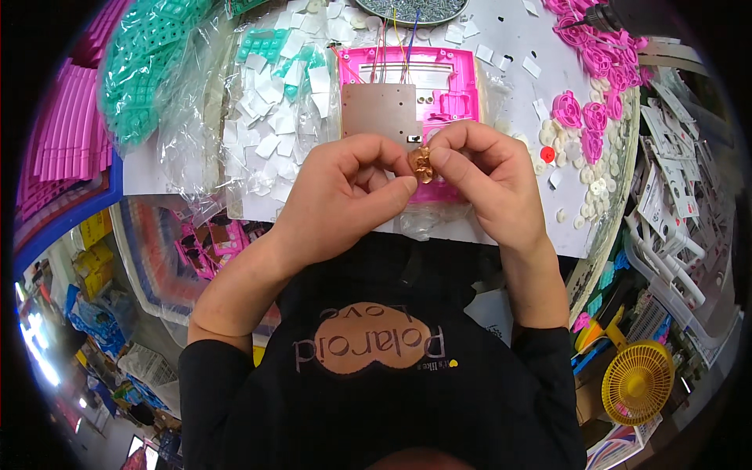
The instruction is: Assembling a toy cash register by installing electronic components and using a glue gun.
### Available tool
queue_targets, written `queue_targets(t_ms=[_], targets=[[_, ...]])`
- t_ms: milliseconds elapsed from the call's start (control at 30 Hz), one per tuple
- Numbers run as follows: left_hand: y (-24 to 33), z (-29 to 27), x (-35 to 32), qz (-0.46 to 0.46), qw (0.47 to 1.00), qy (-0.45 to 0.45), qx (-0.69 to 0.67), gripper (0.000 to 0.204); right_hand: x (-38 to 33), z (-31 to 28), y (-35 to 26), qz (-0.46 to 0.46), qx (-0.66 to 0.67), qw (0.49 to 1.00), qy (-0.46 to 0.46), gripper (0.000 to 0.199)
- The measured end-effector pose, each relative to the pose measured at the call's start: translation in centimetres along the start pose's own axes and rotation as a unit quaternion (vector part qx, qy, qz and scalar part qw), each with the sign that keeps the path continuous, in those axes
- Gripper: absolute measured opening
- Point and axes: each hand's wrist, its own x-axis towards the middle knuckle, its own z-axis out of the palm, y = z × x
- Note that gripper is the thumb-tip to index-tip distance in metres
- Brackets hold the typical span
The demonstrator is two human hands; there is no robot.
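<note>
**Two hands pinch a small coppery part over a pink plastic casing**

While both hands meet at the middle of the view, they share hold of one small coppery, shiny part point(422, 164). Seen from above, the left hand point(345, 192) has its fingers curled in, with thumb and forefinger closed on the left side of the part. The right hand point(486, 176) is curled the same way, its thumb and forefinger closed on the right side of it. What the part is exactly cannot be told; it is tiny and half hidden by the fingertips.

Just beyond the hands, on a white table point(509, 39), lies a bright pink plastic casing point(439, 86), open side up. A brown circuit board point(379, 113) sits in its left half, and thin coloured wires point(395, 51) run from its top edge toward the far side of the table. The coppery part is held just above the casing's near edge.

To the left lies a clear plastic bag point(266, 141) of small white pieces, with teal keypad mats point(157, 55) further left. To the right, pink heart-shaped pieces point(587, 117) and small white discs point(595, 180) are scattered. Low at the right edge stands a small yellow fan point(636, 382).
</note>
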Motion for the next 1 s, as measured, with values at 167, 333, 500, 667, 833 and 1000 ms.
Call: queue_targets(t_ms=[167,333,500,667,833,1000], targets=[[0.6,0.3,-0.1,-0.031,0.998,-0.010,0.053,0.008,-0.1,0.0,0.4,-0.014,-0.030,0.999,0.003,0.012],[0.0,0.2,0.0,-0.028,0.999,-0.002,0.017,0.007,-0.4,0.0,-1.1,0.035,0.026,0.999,-0.009,0.020],[-0.1,0.1,0.1,-0.032,0.999,-0.007,0.001,0.006,-0.6,-0.5,-0.7,0.015,0.017,0.999,-0.023,0.034],[0.1,0.1,0.2,-0.038,0.999,-0.009,0.001,0.006,-0.5,-0.2,-0.2,-0.003,0.014,1.000,-0.014,0.031],[0.2,-0.3,0.3,-0.052,0.998,-0.029,0.011,0.005,-0.3,0.0,0.2,-0.030,-0.005,1.000,-0.001,0.026],[0.0,-0.3,0.4,-0.039,0.999,-0.024,0.000,0.006,-0.3,0.2,0.1,-0.030,-0.002,0.999,0.011,0.022]])
